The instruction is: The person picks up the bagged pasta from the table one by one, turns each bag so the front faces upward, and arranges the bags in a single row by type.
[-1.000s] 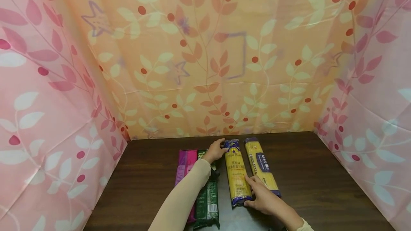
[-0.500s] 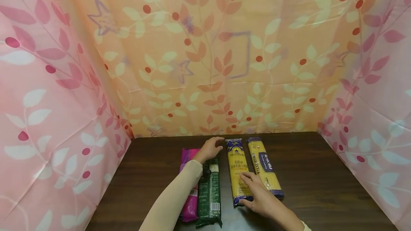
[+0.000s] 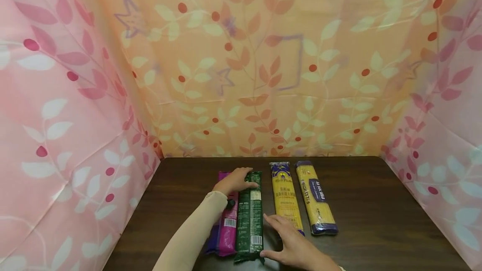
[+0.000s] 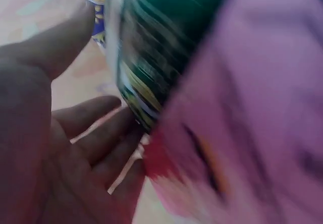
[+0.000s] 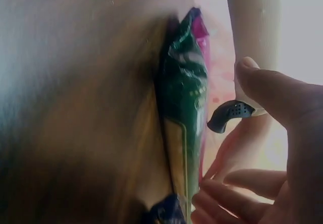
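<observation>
In the head view, a green spaghetti pack [image 3: 249, 221] lies lengthwise on the table between my two hands. My left hand [image 3: 235, 180] is at its far end with thumb and fingers spread around the top. My right hand [image 3: 291, 246] reaches in at the near right, thumb by the pack's lower corner, fingers loosely extended over the lower part of a yellow spaghetti pack [image 3: 285, 195]. Whether either hand touches the green pack is unclear. Left of it lies a magenta pack [image 3: 228, 235]. The left wrist view shows relaxed fingers [image 4: 91, 123] beside the green wrapper.
A second yellow spaghetti pack [image 3: 316, 200] with a dark blue label lies at the right, slightly slanted. Dark purple wrapping [image 3: 213, 239] shows left of the magenta pack. The dark wooden table [image 3: 369, 204] is bordered by floral curtains [image 3: 263, 74] at the back and sides.
Both hands have left the nearer yellow pack and shifted left to the green pack. The right hand first let go of the yellow pack's lower end. The head view has panned slightly left.
</observation>
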